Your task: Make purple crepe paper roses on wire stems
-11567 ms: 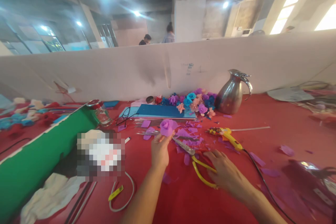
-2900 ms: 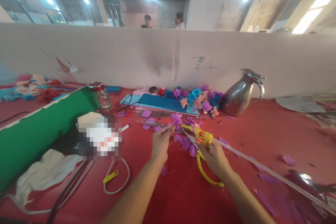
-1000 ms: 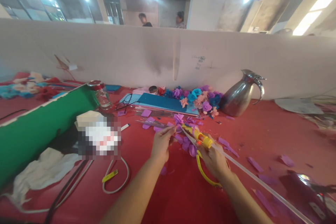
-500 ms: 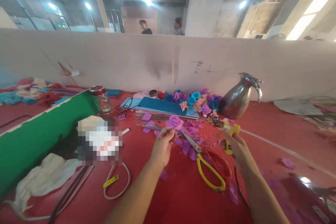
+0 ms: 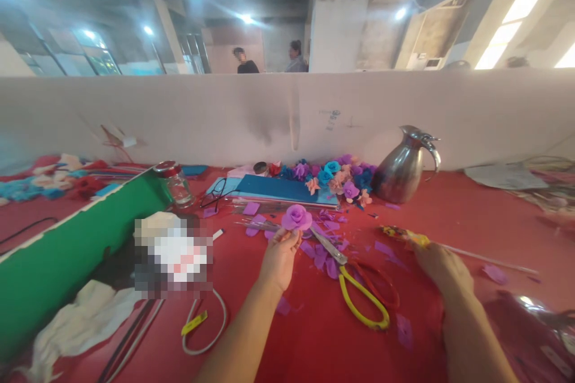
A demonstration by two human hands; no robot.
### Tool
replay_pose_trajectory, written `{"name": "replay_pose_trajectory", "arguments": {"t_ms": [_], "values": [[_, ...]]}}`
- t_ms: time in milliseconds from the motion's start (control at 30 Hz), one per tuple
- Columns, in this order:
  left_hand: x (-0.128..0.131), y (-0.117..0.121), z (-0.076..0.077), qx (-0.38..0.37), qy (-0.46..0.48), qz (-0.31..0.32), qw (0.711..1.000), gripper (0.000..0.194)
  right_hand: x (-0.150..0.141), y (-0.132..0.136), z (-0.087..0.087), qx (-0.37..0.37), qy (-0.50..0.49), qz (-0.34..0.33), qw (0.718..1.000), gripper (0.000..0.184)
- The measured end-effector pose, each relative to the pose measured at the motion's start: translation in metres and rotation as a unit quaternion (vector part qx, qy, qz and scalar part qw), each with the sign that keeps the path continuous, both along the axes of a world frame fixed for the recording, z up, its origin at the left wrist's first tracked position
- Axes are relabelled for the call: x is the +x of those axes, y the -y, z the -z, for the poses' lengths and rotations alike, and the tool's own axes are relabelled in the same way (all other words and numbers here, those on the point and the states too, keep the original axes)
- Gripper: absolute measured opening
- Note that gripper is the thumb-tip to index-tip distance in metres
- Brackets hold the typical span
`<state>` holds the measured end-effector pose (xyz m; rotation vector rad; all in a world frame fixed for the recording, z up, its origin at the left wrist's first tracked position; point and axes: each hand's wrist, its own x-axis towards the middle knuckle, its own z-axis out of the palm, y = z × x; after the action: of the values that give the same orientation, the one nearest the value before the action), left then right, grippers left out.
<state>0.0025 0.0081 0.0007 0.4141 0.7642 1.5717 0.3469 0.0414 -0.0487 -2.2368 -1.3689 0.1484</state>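
Note:
Between the thumb and fingers of my left hand [image 5: 282, 254] is a purple paper flower [image 5: 296, 217], held upright with its petals facing up. My right hand [image 5: 444, 266] is closed around a yellow glue gun [image 5: 418, 240] low over the table at right, its stained nozzle end pointing left; the fingers partly hide it. Scissors [image 5: 348, 275] with one yellow and one red handle lie between my hands, blades toward the flower. Purple petals [image 5: 321, 256] and scraps are scattered around the blades.
Finished paper flowers [image 5: 341, 176] are heaped behind, beside a metal jug [image 5: 401, 167]. Blue sheets [image 5: 281, 187] lie at the back. A lidded glass jar [image 5: 177, 185] stands by a green partition [image 5: 81, 239]. At left are a looped cable [image 5: 224, 311] and crumpled cloth [image 5: 83, 314].
My right hand has moved right and lowered with the glue gun, away from the flower. My left hand still holds the flower. The view has tilted slightly up.

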Motion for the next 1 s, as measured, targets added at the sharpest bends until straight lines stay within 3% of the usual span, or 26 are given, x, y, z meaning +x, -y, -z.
{"name": "replay_pose_trajectory", "arguments": {"t_ms": [100,167,233,300,367,467,700,1000], "values": [[0.000,0.000,0.000,-0.006,0.002,0.011,1.000,0.027,-0.038,0.012,-0.029,0.063,0.031,0.008,0.997,0.030],[0.000,0.000,0.001,-0.006,0.003,0.021,1.000,0.026,-0.081,0.018,-0.052,0.137,-0.114,-0.120,0.977,0.028],[0.000,0.000,0.003,-0.002,-0.002,0.032,0.999,0.024,-0.128,0.022,-0.071,0.129,-0.333,-0.258,0.898,0.031],[0.000,0.000,0.005,0.006,-0.019,0.041,0.999,0.022,-0.169,0.026,-0.081,0.048,-0.513,-0.319,0.795,0.034],[-0.001,-0.001,0.007,0.023,-0.043,0.050,0.998,0.022,-0.198,0.029,-0.083,-0.009,-0.626,-0.326,0.709,0.033],[-0.002,-0.002,0.010,0.054,-0.074,0.065,0.994,0.020,-0.216,0.031,-0.076,-0.007,-0.706,-0.295,0.644,0.029],[0.001,-0.002,0.013,0.074,-0.112,0.068,0.989,0.016,-0.212,0.037,-0.067,0.005,-0.743,-0.264,0.615,0.027],[0.001,-0.003,0.012,0.049,-0.069,0.052,0.995,0.020,-0.210,0.041,-0.062,0.000,-0.705,-0.273,0.654,0.024]]}}
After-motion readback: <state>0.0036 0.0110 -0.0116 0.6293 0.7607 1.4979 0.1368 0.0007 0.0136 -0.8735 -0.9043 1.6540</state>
